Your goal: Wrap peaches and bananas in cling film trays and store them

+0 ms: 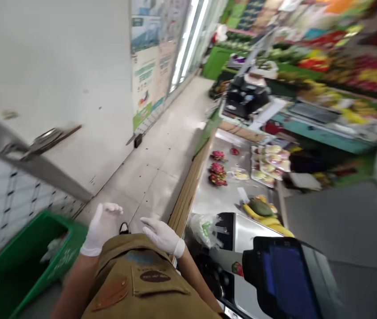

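My left hand (101, 227), in a white glove, hovers in front of the brown apron (148, 283) with its fingers apart and nothing in it. My right hand (163, 235), gloved the same way, is near the counter's wooden edge (188, 186), fingers stretched out and holding nothing. On the metal counter to the right lie several dragon fruits (217, 173), wrapped fruit trays (270, 164), and bananas (275, 223) with a dark green fruit (260, 207) on top. A clear plastic bag (205, 229) is at the counter's near end.
A green bin (72, 239) stands at lower left, beside a white door (58, 66) with a metal handle (47, 139). A tiled floor aisle (162, 150) runs ahead. A dark-screened device (288, 274) is at lower right. Blurred produce shelves (324, 66) fill the upper right.
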A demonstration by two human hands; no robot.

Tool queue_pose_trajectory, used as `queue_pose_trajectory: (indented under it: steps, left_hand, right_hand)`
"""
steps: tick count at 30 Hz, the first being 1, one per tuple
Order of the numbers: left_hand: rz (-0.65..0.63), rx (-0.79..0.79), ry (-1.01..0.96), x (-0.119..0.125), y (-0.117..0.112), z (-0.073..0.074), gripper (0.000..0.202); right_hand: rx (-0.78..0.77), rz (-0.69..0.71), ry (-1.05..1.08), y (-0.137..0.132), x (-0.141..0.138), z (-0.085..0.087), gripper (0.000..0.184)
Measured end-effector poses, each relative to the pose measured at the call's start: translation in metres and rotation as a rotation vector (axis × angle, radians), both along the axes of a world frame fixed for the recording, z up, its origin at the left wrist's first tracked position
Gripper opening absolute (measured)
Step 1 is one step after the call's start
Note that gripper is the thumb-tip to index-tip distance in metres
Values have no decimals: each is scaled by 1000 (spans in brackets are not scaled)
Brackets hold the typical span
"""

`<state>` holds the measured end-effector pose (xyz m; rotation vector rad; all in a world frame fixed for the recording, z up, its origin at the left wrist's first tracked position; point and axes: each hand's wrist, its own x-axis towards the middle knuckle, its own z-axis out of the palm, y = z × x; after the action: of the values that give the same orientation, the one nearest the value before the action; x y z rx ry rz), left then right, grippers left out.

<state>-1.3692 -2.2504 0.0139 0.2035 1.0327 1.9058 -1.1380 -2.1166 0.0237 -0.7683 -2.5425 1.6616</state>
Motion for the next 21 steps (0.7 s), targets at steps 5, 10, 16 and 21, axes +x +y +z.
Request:
queue_pose_trajectory:
  steps: [5, 10, 16, 21]
  left_hand:
    - [-242, 51, 90, -103, 140, 24, 56]
    - [-418, 55, 131, -133, 283, 2, 58]
    - [-427, -10, 131, -135, 460, -44, 66]
    - [-325, -95, 105, -177, 614, -34, 61]
  right_hand:
    - [8, -425, -63, 81, -13, 20, 77]
    - [-75, -423, -138, 167, -41, -7, 75]
    - [9, -490, -142, 369, -93, -53, 67]
    - [146, -422, -109, 573, -134, -14, 66]
